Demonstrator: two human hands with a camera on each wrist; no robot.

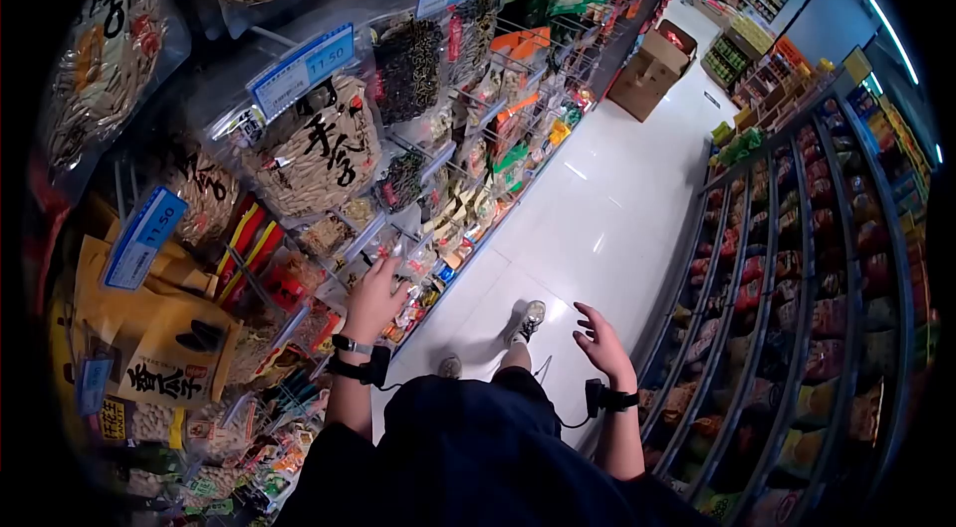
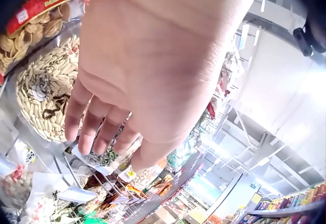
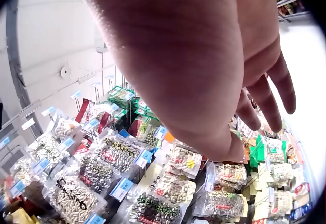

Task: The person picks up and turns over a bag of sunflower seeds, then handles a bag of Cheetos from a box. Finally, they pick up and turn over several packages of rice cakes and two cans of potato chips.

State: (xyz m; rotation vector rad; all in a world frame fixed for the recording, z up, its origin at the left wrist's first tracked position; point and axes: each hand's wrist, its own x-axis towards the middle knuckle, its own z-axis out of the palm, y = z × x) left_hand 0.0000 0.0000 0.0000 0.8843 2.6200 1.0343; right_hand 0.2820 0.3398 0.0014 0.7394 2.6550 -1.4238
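Note:
My left hand [image 1: 374, 300] reaches toward the hanging snack bags on the left, fingers extended and loosely bent, nothing in them. In the left wrist view its palm [image 2: 147, 66] faces the camera, fingers pointing down beside a clear bag of pale sunflower seeds [image 2: 43, 96]. Just above it in the head view hangs a large bag of seeds [image 1: 314, 143] with black lettering, under a blue price tag [image 1: 304, 69]. My right hand [image 1: 604, 343] hovers over the aisle floor, fingers spread and slightly bent, holding nothing.
A pale tiled floor [image 1: 568, 228] runs between the racks. Slanted shelves of packaged goods [image 1: 787, 278] line the right side. An open cardboard box [image 1: 652, 74] stands further along the aisle. Brown paper-like bags [image 1: 164, 348] hang at the lower left, and metal hooks jut from the rack.

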